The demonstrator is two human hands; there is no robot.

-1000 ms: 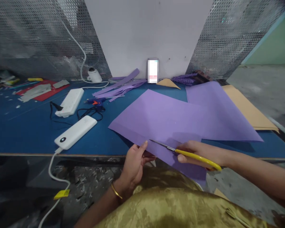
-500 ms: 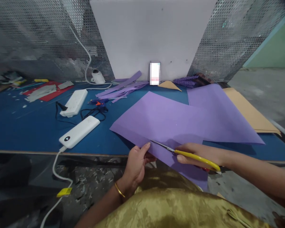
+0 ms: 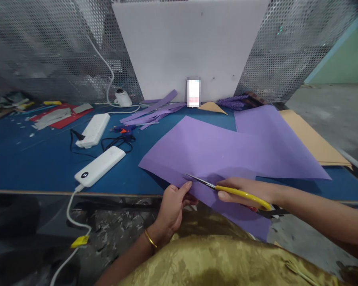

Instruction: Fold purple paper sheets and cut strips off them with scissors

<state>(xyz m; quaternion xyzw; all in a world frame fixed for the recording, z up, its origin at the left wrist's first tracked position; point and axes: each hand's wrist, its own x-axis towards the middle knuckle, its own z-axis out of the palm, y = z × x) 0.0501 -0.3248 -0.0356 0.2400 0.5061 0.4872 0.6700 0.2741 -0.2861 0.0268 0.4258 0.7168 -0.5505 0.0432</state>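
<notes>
A large purple paper sheet [image 3: 203, 147] lies across the table's front edge, its near strip hanging below the edge. My left hand [image 3: 174, 204] pinches the sheet's near edge between thumb and fingers, the lower fingers hidden under the paper. In my right hand [image 3: 247, 190] is a pair of scissors [image 3: 241, 194] with yellow-and-red handles. Their blades lie along the paper and point left, the tip just beyond my left thumb. A cut runs back from the blades toward the right, parting the near strip from the rest.
More purple paper [image 3: 274, 143] and tan sheets [image 3: 310, 139] lie at the right. Purple strips [image 3: 155, 113], a glue gun [image 3: 123, 129], a white power bank [image 3: 100, 167] and a white power strip [image 3: 94, 130] sit left. A phone [image 3: 193, 93] leans against the white board [image 3: 191, 43].
The scissors have moved a little to the left along the paper with my right hand. The near strip's right end has swung slightly right. My left hand keeps its pinch.
</notes>
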